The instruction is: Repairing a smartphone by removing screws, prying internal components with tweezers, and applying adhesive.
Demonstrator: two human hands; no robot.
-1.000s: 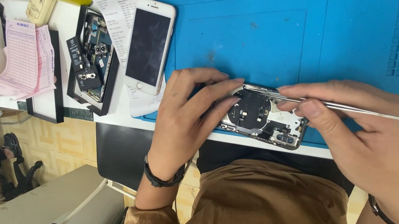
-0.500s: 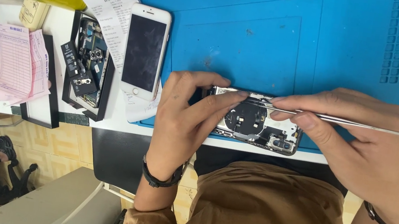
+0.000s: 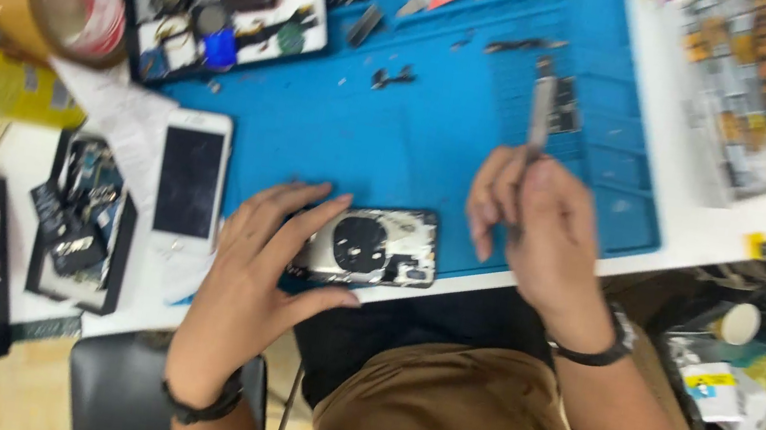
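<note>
My L hand (image 3: 266,268) is pinning the opened phone (image 3: 370,246) w/ spread fingers on the blue mat (image 3: 395,136); R hand (image 3: 538,230) is pinching tweezers (image 3: 540,117), lifted off phone.

Left hand (image 3: 269,264) splayed, right hand (image 3: 534,222) pinched
</note>
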